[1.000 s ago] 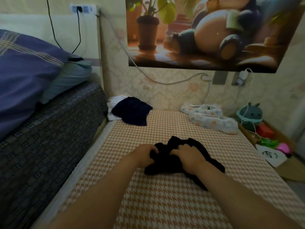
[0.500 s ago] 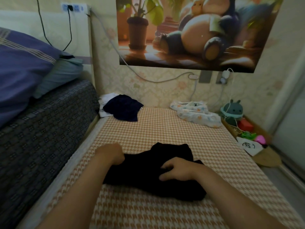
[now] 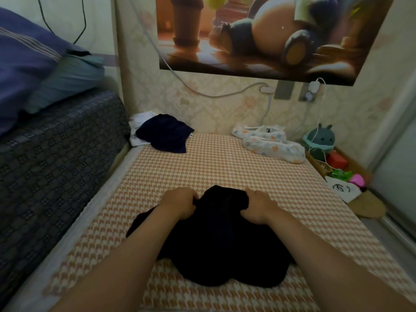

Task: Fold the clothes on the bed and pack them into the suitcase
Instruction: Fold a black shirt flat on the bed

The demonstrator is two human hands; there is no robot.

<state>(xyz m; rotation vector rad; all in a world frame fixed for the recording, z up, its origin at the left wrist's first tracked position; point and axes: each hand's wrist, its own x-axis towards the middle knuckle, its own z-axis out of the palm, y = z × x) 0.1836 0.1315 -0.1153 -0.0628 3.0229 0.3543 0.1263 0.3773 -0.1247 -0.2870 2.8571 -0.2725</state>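
Black garment point(image 3: 216, 239) on orange-and-white houndstooth bed cover point(image 3: 225, 167).

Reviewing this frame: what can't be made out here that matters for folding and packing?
- Suitcase: not anywhere in the head view.
- Black garment: too dark to tell its type or folds, and the forearms cover its sides.
- Left hand, right hand: fingertips hidden in the cloth.
- White garment: mostly under the navy garment.
- Poster: top cut off by the frame edge.

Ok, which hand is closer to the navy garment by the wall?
Left. The left hand grips the black garment, nearer the person than the navy garment and slightly right; the right hand grips it farther right.
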